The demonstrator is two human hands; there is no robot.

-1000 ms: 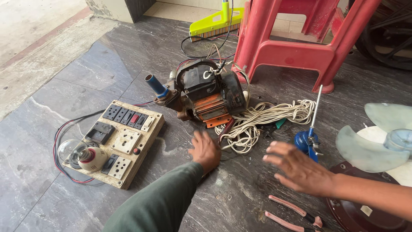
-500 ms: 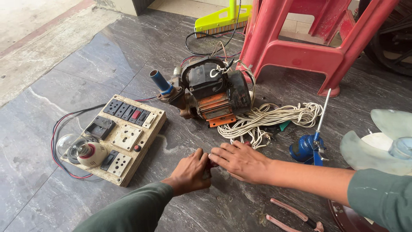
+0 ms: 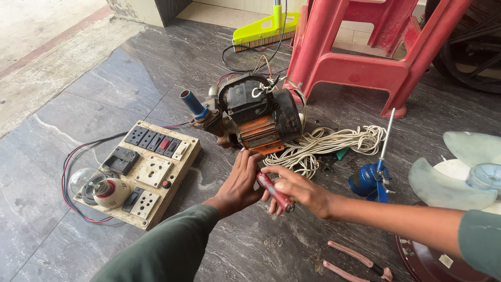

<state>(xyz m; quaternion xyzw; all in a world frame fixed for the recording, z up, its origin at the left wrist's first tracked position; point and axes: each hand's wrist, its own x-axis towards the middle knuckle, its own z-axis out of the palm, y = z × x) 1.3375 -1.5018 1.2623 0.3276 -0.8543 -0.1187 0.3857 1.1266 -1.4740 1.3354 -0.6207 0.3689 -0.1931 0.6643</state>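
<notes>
Your right hand [image 3: 300,190] now pinches a red-handled screwdriver [image 3: 275,192] with your left hand [image 3: 241,180] curled on its tip end, where half a second ago both hands lay bare on the floor, so the tool is up and ready beside the pump motor [image 3: 255,112]. Just beyond lies the white cord coil [image 3: 323,146]; the switchboard [image 3: 141,169] sits left, pliers [image 3: 355,261] near right, with open dark floor [image 3: 261,245] beneath your wrists.

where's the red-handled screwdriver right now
In the head view, just below centre: the red-handled screwdriver is held between the left hand and right hand, just in front of the orange-and-black motor pump and beside the white rope coil.
</notes>
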